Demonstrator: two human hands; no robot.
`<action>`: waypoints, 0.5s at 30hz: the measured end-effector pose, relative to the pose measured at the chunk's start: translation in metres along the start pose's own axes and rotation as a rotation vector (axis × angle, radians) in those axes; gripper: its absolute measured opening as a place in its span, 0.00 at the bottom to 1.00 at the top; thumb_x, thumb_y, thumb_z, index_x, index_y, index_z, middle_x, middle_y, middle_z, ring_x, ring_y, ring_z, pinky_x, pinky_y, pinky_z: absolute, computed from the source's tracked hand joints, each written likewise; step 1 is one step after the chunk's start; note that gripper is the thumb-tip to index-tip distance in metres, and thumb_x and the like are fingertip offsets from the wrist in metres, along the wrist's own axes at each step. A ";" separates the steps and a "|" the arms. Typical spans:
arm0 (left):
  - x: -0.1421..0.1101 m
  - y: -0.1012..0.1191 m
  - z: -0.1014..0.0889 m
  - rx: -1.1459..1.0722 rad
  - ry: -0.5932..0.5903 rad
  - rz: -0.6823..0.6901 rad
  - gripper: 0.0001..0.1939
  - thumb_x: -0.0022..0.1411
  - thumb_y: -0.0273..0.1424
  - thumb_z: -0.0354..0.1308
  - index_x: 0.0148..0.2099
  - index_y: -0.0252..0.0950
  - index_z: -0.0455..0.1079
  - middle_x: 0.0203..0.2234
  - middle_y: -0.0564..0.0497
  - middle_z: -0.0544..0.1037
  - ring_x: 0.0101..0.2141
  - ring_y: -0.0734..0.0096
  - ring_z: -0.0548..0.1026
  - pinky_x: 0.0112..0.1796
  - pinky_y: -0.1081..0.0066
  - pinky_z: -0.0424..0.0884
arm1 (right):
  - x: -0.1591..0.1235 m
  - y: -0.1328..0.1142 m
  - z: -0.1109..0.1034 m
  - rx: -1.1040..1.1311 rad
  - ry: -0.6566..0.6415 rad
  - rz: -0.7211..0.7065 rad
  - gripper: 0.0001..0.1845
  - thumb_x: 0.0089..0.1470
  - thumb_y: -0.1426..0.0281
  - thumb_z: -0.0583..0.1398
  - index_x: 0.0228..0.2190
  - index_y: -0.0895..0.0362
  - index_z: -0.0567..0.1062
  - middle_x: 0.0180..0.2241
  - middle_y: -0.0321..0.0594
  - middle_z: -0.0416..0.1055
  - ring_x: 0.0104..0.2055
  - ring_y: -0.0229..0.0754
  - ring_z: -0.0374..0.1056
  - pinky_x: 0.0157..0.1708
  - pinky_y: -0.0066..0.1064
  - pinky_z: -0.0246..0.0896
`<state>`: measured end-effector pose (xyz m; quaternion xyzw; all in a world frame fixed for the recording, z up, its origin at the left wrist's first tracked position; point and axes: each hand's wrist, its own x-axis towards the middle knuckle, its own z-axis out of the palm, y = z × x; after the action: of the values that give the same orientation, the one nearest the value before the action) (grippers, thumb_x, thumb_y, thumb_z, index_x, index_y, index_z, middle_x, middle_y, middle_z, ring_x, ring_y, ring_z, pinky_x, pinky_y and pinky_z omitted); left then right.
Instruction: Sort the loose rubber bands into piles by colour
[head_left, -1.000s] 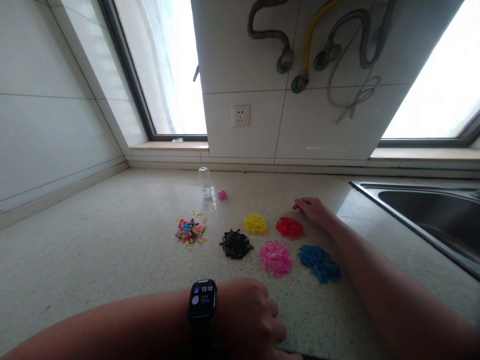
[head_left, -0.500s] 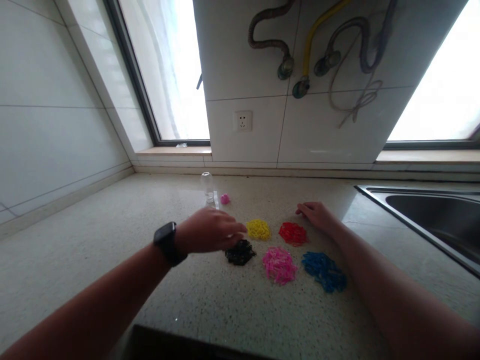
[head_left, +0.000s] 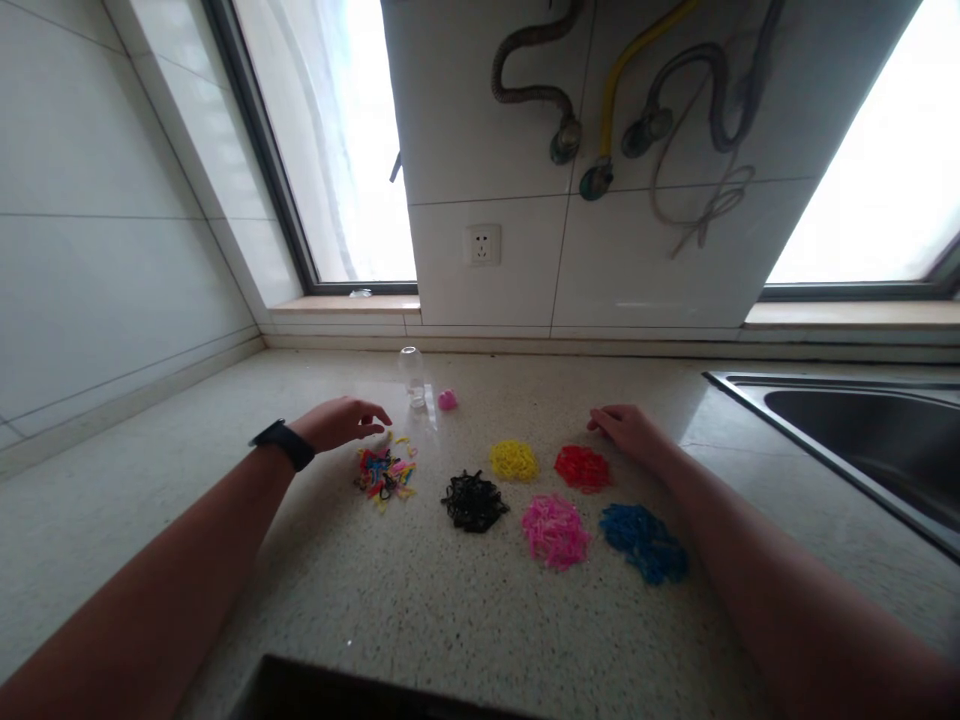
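Observation:
My left hand (head_left: pixel 346 423), with a black watch on its wrist, hovers at the far edge of a mixed-colour pile of small rubber bands (head_left: pixel 384 475). Its thumb and fingers are apart, and I see nothing between them. Right of that pile lie sorted heaps: black bands (head_left: pixel 474 502), yellow bands (head_left: pixel 514 461), pink bands (head_left: pixel 556 532), red bands (head_left: pixel 583 468) and blue bands (head_left: pixel 643 542). My right hand (head_left: pixel 624 430) rests on the counter just beyond the red heap, fingers loosely bent and nothing visible in them.
A clear bottle (head_left: pixel 412 377) stands behind the mixed pile, with a small pink cap-like piece (head_left: pixel 448 400) beside it. A steel sink (head_left: pixel 750 390) is set into the counter at right. Hoses and valves (head_left: pixel 566 138) hang on the tiled wall above a socket (head_left: pixel 483 245).
My left hand has moved left from above the black heap to the mixed pile, uncovering both. The right hand stays resting in place. The view has shifted slightly.

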<state>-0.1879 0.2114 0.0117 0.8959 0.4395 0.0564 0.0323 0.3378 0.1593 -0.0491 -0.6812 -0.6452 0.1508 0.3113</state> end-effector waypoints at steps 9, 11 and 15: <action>0.004 -0.008 0.011 -0.076 -0.005 -0.013 0.16 0.64 0.44 0.55 0.45 0.43 0.80 0.30 0.50 0.79 0.26 0.73 0.72 0.29 0.75 0.59 | 0.001 0.001 0.001 0.015 -0.002 0.003 0.24 0.58 0.55 0.53 0.30 0.59 0.82 0.24 0.42 0.75 0.25 0.40 0.66 0.27 0.31 0.55; 0.004 -0.007 0.012 -0.080 -0.003 -0.017 0.16 0.64 0.44 0.56 0.44 0.42 0.80 0.30 0.50 0.79 0.26 0.73 0.72 0.29 0.74 0.59 | 0.001 0.000 0.001 0.016 0.000 0.016 0.24 0.58 0.55 0.53 0.30 0.59 0.82 0.24 0.42 0.75 0.24 0.40 0.66 0.26 0.31 0.55; 0.004 -0.004 0.012 -0.095 0.001 -0.024 0.15 0.63 0.42 0.56 0.43 0.41 0.79 0.30 0.51 0.79 0.26 0.73 0.72 0.29 0.74 0.59 | 0.002 -0.001 0.002 0.028 0.005 0.045 0.23 0.57 0.56 0.54 0.29 0.58 0.82 0.23 0.41 0.74 0.23 0.39 0.65 0.25 0.31 0.54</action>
<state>-0.1867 0.2168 -0.0006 0.8880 0.4471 0.0770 0.0752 0.3364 0.1617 -0.0496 -0.6917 -0.6266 0.1649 0.3191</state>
